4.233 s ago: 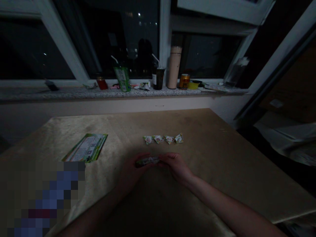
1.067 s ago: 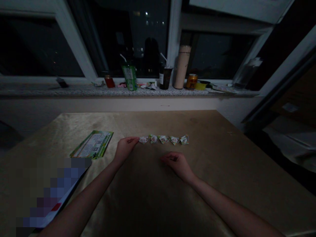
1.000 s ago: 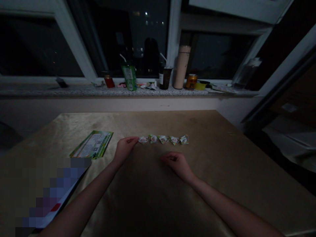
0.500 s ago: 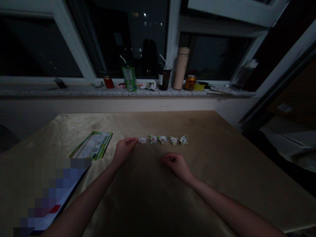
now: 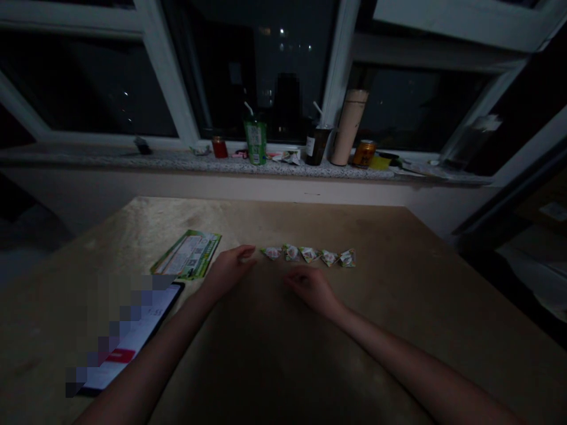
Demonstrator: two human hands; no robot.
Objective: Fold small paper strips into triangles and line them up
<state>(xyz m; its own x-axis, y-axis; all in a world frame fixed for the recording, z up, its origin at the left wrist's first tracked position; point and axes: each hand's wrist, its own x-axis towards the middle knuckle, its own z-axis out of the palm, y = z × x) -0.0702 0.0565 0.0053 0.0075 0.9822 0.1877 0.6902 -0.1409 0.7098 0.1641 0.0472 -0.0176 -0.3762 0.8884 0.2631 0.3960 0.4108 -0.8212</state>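
Note:
Several small pyramid-shaped wrapped packets, white and green, lie in a row across the middle of the table. At the row's left end, a packet [image 5: 271, 253] is nearest to my left hand [image 5: 233, 267], which is apart from it. The fingers of that hand are loosely bent, with a gap between thumb and forefinger, and hold nothing. My right hand [image 5: 312, 288] rests just in front of the row, below the middle packet [image 5: 309, 254]. Its fingers are curled in with the tips together, and no object shows in them. The far right packet [image 5: 348, 258] lies untouched.
Left of my left hand lies a flat green printed bag [image 5: 188, 255]. Nearer me is a tablet [image 5: 153, 330], partly blurred out, under my left forearm. Behind the table [image 5: 376, 230], a stone windowsill [image 5: 177, 158] holds a green cup [image 5: 256, 141], a dark drink cup [image 5: 316, 146] and a tall flask [image 5: 349, 127].
My left hand has let go of the left end packet and drawn slightly away from it. My right hand has moved slightly left relative to the row. The camera view has shifted.

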